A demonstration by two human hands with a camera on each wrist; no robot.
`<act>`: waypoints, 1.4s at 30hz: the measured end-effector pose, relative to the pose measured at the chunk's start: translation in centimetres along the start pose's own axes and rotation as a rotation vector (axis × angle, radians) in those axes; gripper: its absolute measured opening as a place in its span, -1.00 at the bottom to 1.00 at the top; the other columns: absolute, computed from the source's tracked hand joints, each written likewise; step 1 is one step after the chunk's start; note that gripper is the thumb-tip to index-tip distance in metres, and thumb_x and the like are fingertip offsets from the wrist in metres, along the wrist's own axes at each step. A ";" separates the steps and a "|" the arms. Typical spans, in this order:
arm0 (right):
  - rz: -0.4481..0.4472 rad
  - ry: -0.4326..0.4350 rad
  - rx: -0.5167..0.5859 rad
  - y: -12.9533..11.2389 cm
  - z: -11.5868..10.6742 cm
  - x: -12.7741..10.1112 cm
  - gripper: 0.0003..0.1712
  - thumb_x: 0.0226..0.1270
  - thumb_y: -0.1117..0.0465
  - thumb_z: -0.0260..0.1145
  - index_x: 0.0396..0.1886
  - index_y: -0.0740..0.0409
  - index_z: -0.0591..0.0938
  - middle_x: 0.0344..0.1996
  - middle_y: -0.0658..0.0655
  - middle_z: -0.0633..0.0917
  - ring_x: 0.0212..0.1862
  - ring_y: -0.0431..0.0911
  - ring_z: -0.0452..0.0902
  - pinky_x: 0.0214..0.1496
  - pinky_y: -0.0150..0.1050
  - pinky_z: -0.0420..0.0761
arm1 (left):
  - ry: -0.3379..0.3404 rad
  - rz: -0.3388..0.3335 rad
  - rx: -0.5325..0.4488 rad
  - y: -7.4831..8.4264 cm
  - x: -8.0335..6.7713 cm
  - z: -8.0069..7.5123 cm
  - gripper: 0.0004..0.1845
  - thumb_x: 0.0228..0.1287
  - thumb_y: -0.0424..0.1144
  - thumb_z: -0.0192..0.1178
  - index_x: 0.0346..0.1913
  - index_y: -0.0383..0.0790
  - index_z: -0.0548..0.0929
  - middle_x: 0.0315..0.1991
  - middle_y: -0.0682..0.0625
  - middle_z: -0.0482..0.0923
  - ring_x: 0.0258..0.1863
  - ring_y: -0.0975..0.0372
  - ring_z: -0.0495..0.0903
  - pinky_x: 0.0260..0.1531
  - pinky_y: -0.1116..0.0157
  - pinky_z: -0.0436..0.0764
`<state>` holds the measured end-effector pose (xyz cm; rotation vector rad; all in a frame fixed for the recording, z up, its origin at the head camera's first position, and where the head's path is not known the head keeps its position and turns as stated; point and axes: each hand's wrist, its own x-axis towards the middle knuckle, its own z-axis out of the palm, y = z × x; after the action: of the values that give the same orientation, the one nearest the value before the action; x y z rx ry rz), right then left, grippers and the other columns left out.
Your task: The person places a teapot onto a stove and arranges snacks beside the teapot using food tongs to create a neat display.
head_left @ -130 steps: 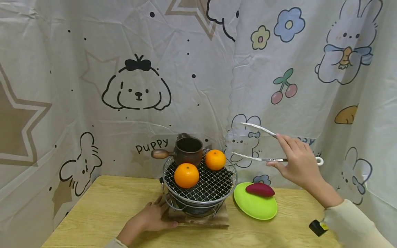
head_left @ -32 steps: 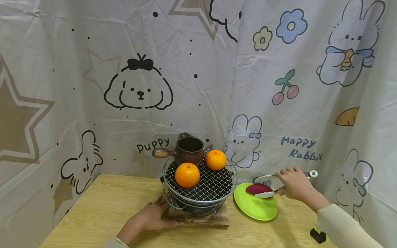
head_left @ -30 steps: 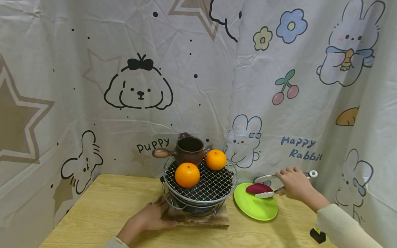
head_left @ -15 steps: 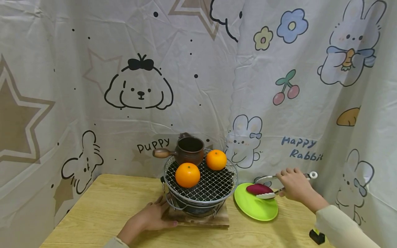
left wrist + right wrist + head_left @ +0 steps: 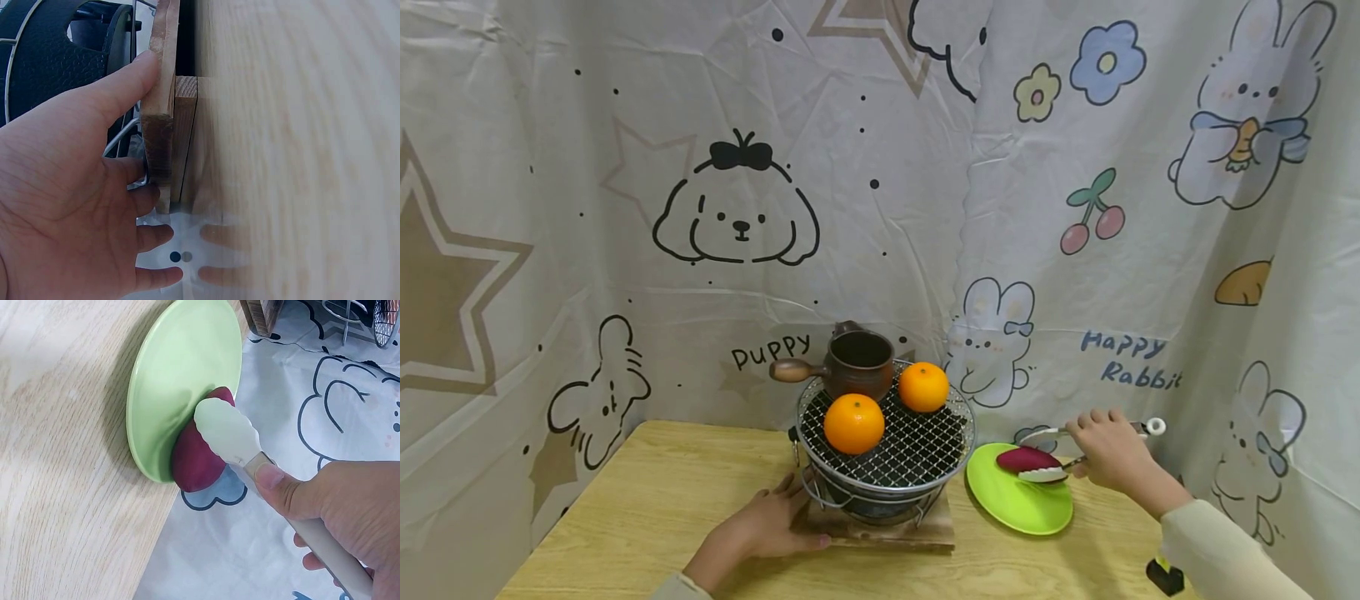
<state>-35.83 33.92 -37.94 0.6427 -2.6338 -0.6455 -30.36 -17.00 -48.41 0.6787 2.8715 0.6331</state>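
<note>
A: On the lower right of the head view we see our right hand [image 5: 1112, 454] gripping a pair of white-tipped tongs [image 5: 1078, 443], fingers curled round both arms of it.

B: And the tongs are closed on the purple sweet potato [image 5: 1028, 459]. In the right wrist view we see one scalloped tip [image 5: 226, 432] lying across its top, our thumb pressing the arm just behind it.

A: The sweet potato sits at the far edge of the lime-green plate [image 5: 1017, 507], right of centre near the bottom of the head view. We cannot tell whether it has left the plate's surface.

B: Our left hand [image 5: 758, 527] is at lower centre, fingers fairly straight and spread, holding nothing. In the left wrist view the thumb [image 5: 128, 78] presses on the edge of the wooden base [image 5: 159, 119], the other fingers lying beside it.

A: That base [image 5: 880, 533] carries the small black charcoal stove [image 5: 872, 502] with a round wire grill [image 5: 917, 450] on top.

B: On the grill we see two oranges, one [image 5: 853, 423] toward the front left, the other [image 5: 923, 387] toward the back right, well apart.

A: Behind them, at the grill's back left, stands a brown clay pot [image 5: 854, 363] with its wooden handle [image 5: 792, 371] pointing to the left of the frame.

B: Everything rests on the light wooden table [image 5: 647, 508], with a cartoon-printed cloth [image 5: 737, 208] filling the upper frame behind it.
</note>
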 end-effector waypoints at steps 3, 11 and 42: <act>-0.003 0.010 -0.001 0.0 0.0 0.0 -0.38 -0.19 -0.10 0.71 -0.22 0.14 0.65 -0.40 0.07 0.65 -0.28 0.04 0.51 -0.18 -0.01 0.51 | -0.001 0.002 -0.002 0.0 0.0 0.0 0.10 0.20 0.37 0.29 0.56 -0.34 0.21 0.55 -0.33 0.20 0.52 -0.34 0.14 0.33 -0.44 0.22; -0.014 0.046 -0.004 -0.2 0.6 -0.3 -0.40 -0.20 -0.05 0.72 -0.24 0.15 0.63 -0.43 0.06 0.62 -0.31 0.02 0.48 -0.23 -0.05 0.46 | -0.002 -0.006 -0.002 -0.1 0.0 0.1 0.11 0.19 0.38 0.29 0.56 -0.34 0.21 0.52 -0.35 0.25 0.53 -0.33 0.15 0.34 -0.42 0.22; 0.012 0.002 -0.004 0.0 0.4 -0.6 -0.36 -0.20 -0.08 0.72 -0.19 0.17 0.66 -0.37 0.10 0.66 -0.27 0.05 0.54 -0.20 -0.02 0.52 | -0.001 0.003 -0.001 -0.5 0.2 0.3 0.12 0.20 0.39 0.28 0.59 -0.30 0.16 0.54 -0.32 0.22 0.52 -0.33 0.15 0.33 -0.44 0.22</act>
<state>-35.53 34.38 -38.43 0.6261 -2.6317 -0.6456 -30.68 -17.20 -48.88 0.6828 2.8699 0.6340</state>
